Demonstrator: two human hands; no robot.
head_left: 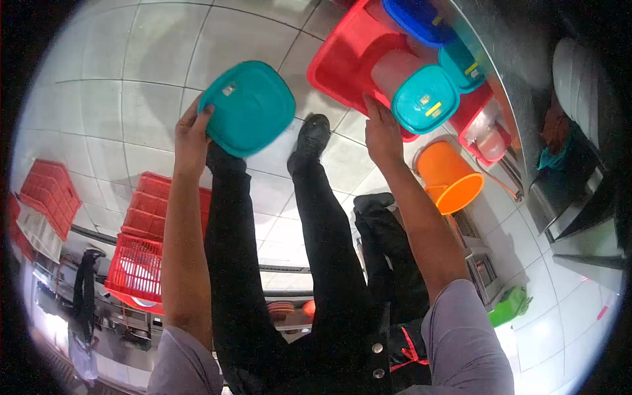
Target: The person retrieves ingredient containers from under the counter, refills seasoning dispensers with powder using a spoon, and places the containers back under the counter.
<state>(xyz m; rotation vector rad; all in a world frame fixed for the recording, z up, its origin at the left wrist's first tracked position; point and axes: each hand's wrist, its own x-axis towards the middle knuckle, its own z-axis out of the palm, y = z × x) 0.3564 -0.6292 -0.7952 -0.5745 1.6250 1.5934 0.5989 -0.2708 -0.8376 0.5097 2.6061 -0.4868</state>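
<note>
A teal square lid with a small pale label is held by its left edge in my left hand, thumb on its top face. My right hand is at the rim of a red tub, beside a clear container with a teal lid that has a yellow label. Its fingers point up toward the tub's edge; whether they grip the rim is unclear. Inside the tub are another teal-lidded container and one with a blue lid.
An orange bucket stands below the red tub. Red crates are at the left, with another stack farther out. A metal counter edge runs along the right. A co-worker's hand shows there. Someone's dark-trousered legs are close by.
</note>
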